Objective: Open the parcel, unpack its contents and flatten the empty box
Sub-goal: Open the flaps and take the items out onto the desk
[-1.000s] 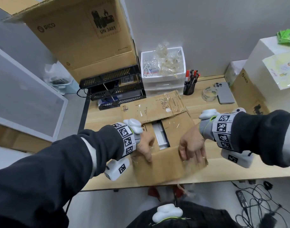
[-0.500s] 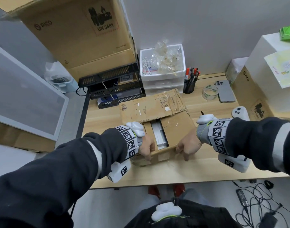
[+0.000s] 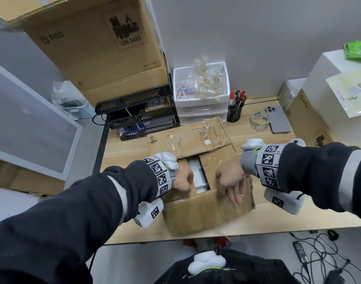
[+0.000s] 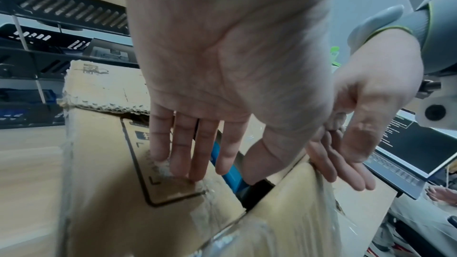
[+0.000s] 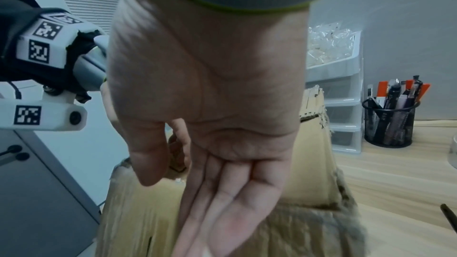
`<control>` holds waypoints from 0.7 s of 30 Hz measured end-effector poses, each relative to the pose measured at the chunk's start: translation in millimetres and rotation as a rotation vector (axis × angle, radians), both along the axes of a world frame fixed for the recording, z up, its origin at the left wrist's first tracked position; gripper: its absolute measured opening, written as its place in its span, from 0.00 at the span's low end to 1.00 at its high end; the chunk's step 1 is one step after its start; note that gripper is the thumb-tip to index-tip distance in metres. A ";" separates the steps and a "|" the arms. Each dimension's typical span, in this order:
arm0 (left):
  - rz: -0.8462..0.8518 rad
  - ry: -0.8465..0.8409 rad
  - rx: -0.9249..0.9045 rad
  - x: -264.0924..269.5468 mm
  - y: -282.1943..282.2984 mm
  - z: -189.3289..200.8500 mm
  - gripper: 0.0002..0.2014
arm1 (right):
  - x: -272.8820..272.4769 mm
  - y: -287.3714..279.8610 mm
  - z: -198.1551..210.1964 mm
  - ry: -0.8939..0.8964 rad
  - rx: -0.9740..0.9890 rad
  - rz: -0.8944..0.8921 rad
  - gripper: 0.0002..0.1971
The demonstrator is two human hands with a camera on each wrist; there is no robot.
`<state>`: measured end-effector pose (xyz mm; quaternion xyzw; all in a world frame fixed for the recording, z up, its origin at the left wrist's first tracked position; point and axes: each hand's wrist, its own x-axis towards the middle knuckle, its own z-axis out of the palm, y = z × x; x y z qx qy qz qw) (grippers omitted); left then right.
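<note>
The brown cardboard parcel (image 3: 206,214) stands open at the front middle of the wooden desk (image 3: 126,152). Its far flap (image 3: 192,138) lies folded back and its near flap hangs toward me. A white item (image 3: 197,177) shows in the slot between the inner flaps, and a blue item (image 4: 230,173) shows there in the left wrist view. My left hand (image 3: 183,179) (image 4: 197,171) presses straight fingers on the left inner flap (image 4: 103,163), thumb at the gap. My right hand (image 3: 233,193) (image 5: 217,222) lies with straight fingers on the near flap (image 5: 296,232).
Behind the parcel stand black wire trays (image 3: 138,113), a white drawer unit (image 3: 202,103) and a pen cup (image 3: 234,112). A tape roll (image 3: 259,119) and a phone (image 3: 279,119) lie back right beside a brown carton (image 3: 306,117). Cables (image 3: 318,249) lie on the floor.
Both hands drew back from the spread near flap to the box opening. The near flap now hangs forward again under my right hand, and my left hand rests on the left inner flap.
</note>
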<state>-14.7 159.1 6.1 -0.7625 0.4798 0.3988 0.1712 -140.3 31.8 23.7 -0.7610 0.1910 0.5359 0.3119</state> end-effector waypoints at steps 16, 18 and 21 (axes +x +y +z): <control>-0.150 -0.068 -0.056 41.8 0.8 9.7 0.33 | 41.3 -7.0 -16.3 -0.452 -0.368 0.085 0.06; -0.162 -0.091 -0.072 44.9 -3.5 21.1 0.34 | 41.6 -5.0 -11.1 -0.549 -0.441 0.082 0.09; -0.179 -0.158 -0.160 53.4 -16.3 38.4 0.28 | 48.2 -14.8 -2.1 -0.765 -0.550 0.054 0.23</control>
